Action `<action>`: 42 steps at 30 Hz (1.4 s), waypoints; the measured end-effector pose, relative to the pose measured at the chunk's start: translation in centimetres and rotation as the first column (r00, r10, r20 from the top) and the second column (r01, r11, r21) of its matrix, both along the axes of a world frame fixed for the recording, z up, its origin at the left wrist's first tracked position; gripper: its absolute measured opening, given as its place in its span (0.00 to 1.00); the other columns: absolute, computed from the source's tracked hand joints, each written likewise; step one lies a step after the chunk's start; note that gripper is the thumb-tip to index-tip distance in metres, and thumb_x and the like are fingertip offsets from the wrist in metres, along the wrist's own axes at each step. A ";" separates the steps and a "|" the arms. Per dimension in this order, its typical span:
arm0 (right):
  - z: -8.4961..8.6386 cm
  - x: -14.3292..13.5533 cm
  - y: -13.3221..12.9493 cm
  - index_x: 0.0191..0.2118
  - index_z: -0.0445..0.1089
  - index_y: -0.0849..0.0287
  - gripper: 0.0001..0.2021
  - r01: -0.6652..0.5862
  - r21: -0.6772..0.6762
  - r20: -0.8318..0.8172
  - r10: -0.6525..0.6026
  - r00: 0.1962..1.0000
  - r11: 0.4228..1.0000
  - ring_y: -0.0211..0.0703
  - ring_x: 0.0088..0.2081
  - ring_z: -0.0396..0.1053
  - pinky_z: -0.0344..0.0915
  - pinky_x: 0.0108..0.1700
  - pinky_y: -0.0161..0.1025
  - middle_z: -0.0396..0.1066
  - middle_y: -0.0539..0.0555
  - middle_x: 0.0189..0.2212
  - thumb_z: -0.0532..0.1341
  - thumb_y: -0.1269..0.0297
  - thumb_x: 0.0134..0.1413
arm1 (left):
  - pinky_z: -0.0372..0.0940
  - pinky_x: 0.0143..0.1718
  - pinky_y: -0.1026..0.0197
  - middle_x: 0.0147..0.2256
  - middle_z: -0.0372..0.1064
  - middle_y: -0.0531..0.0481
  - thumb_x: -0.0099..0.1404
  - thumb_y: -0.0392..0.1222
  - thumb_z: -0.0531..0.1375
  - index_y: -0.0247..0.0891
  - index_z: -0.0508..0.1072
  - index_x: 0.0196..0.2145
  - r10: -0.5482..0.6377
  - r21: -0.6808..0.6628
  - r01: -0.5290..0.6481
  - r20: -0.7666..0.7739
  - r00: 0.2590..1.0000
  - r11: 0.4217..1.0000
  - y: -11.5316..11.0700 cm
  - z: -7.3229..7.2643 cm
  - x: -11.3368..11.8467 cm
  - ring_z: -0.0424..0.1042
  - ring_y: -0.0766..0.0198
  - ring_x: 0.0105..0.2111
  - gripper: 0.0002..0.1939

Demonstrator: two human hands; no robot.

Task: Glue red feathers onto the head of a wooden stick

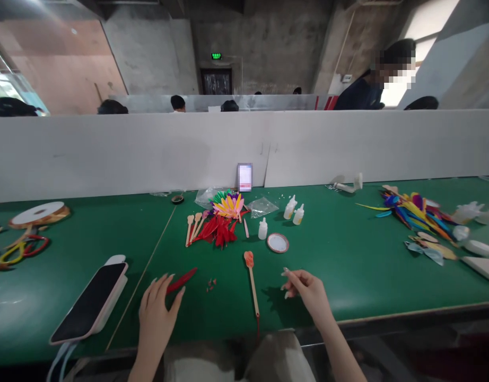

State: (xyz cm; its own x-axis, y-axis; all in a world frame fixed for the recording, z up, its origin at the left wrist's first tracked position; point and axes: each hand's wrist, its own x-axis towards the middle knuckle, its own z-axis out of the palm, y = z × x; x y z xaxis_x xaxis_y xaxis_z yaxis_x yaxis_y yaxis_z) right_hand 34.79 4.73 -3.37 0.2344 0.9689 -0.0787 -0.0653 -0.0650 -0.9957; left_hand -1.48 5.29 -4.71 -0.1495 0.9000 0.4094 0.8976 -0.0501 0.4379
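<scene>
Left hand [159,303]: grip spread, thumb apart from fingers; slender red feather [182,279] at fingertips, whether held cannot be told. Small reddish scraps [211,285] beside it. Between hands, pale wooden stick with orange-red rounded head [252,286] lies on green worktop [224,323]. Right hand [308,292]: fingers curled, tips close together; whether grip pinches anything cannot be told.

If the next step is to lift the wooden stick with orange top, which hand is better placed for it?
Probably the right hand: its fingertips are nearer to the stick. The left hand is farther, with a red feather at its fingers.
</scene>
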 end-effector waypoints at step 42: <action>4.4 -12.3 -3.6 0.25 0.66 0.64 0.23 -0.739 -0.064 -0.236 0.710 0.664 0.670 0.31 0.16 0.60 0.56 0.19 0.29 0.64 0.47 0.17 0.62 0.43 0.43 | 0.65 0.34 0.64 0.37 0.72 0.44 0.51 0.50 0.65 0.35 0.71 0.42 0.106 -0.172 0.202 0.948 0.300 0.964 -3.6 7.3 11.7 0.71 0.61 0.35 0.23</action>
